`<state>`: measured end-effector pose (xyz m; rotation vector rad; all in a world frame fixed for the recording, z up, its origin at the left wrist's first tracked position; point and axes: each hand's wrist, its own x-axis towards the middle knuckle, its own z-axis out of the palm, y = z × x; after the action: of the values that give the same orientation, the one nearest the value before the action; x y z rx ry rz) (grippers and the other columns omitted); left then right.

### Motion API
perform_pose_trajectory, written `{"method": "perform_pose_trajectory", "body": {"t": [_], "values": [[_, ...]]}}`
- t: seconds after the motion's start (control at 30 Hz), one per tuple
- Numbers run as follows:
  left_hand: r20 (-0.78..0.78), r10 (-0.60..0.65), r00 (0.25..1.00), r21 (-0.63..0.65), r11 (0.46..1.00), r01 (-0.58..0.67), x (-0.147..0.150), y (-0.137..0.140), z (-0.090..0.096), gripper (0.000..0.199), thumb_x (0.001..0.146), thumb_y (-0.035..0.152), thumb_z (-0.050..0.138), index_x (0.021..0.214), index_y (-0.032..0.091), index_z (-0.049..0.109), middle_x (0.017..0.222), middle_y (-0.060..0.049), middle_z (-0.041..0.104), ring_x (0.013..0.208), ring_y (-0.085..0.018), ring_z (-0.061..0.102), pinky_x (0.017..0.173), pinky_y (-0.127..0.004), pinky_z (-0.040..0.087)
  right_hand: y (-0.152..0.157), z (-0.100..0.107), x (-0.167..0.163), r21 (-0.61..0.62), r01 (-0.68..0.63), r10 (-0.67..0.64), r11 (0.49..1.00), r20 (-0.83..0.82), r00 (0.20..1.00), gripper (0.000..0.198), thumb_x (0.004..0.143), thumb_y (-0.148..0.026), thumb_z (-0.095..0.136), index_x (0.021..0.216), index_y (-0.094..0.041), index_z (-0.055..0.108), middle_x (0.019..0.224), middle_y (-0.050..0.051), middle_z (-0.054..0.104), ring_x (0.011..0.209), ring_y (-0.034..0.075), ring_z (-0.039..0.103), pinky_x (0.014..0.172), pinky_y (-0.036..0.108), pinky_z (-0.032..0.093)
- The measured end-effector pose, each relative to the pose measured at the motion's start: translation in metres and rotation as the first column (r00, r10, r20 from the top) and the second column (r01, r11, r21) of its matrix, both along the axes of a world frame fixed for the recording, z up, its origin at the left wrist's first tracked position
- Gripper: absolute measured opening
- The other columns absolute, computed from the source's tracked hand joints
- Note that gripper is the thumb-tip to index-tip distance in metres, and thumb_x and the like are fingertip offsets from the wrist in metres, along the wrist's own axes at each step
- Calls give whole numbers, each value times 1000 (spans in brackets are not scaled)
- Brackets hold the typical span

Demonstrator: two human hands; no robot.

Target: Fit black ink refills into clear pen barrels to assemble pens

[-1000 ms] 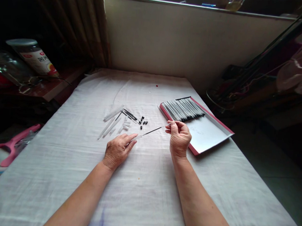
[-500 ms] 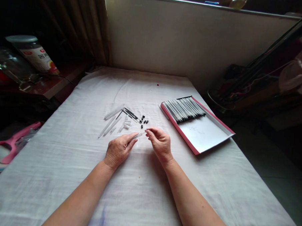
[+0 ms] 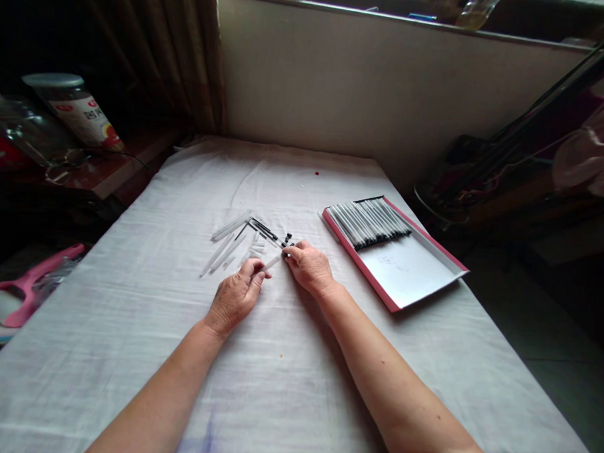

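Looks like pen assembly, at the grab-a-cap bit imo; next move would call for lining one of the black caps [image 3: 288, 236] up with the end of the tube [image 3: 271, 264]. Left hand [image 3: 233, 298] pinches that tube, which sits between the hands, slanting off right. Right hand [image 3: 308, 265] reaches in, knuckles up, fingertips at the caps, can't tell if it's got one
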<state>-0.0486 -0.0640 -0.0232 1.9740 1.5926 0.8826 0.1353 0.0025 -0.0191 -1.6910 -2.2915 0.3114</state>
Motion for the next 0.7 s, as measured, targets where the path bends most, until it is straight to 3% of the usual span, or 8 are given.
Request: {"method": "perform_pose_trajectory", "body": {"t": [0.07,0.17,0.27,0.33,0.4,0.53,0.7], "values": [[-26,12,1000,105,994,-9,-2,1,-3,25,94,36,45,111,24,58,96,-2,74,81,-18,70,71,-28,52,0,-1,0,27,4,-1,1000,-76,997,20,86,-26,57,100,-26,71,103,7,69,80,20,65,69,29,48],[-59,22,998,251,968,-6,-6,3,-5,26,94,37,47,107,23,65,100,-4,73,91,-18,68,80,-28,51,-8,-7,3,26,53,-39,998,-391,920,9,81,-25,63,87,-23,69,84,3,71,69,17,62,68,28,48],[-80,11,997,296,955,13,-6,3,-4,27,95,37,49,107,24,68,99,-4,73,91,-17,67,82,-28,51,-27,-11,8,-115,54,-122,992,-747,654,13,77,-33,66,78,-20,67,64,-1,66,54,13,56,54,24,46],[-90,-5,996,301,953,32,-5,3,-3,27,94,36,50,107,24,69,96,-4,73,88,-17,68,80,-27,51,-39,-12,11,-215,21,-200,976,-860,470,18,72,-36,69,78,-18,69,62,-1,67,51,12,56,49,23,45],[-100,-27,995,298,953,56,-3,2,-3,26,94,35,51,107,24,70,95,-3,73,87,-17,67,78,-26,51,-47,-11,13,-267,14,-254,964,-897,361,19,68,-34,72,79,-19,72,68,1,71,57,13,61,53,24,50],[-106,-57,993,268,960,84,0,0,-3,25,94,33,52,108,24,70,96,-3,73,89,-16,67,79,-26,50,-51,-8,16,-310,19,-301,950,-904,303,17,65,-30,74,79,-21,76,79,2,76,72,17,68,70,30,56],[-106,-69,992,251,963,93,1,0,-3,25,94,34,52,108,24,70,96,-4,73,87,-16,67,78,-26,51,-49,-9,15,-320,12,-309,947,-903,299,21,67,-31,72,85,-21,77,80,3,76,68,16,68,67,30,57]]}}
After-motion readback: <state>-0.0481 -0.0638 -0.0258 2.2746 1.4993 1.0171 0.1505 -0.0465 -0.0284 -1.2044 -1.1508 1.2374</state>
